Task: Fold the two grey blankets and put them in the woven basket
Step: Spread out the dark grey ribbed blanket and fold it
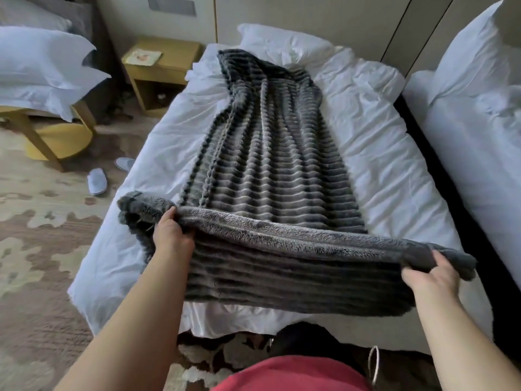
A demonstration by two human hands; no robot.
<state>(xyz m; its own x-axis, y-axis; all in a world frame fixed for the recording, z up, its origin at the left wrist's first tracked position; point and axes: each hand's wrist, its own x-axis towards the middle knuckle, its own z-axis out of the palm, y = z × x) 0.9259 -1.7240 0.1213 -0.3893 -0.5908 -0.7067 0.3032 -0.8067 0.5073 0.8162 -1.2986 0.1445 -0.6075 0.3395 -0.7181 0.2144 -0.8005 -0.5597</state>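
Grey blanket (270,165): left hand (172,232) and right hand (431,277) are gripping its six-o'clock edge. Carrying both level toward twelve should be squaring the fold.

A rumpled white bed (380,165), a pillow (282,43) at its head. Left: nightstand (160,77), two slippers (97,182) on patterned carpet (42,249). Right: a second bed (479,165).

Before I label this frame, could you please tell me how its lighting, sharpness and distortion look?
Head view: soft light, no glare; wide-angle bending curves the bed edges; the grey blanket shows sharp ribs, while the near carpet looks softer.
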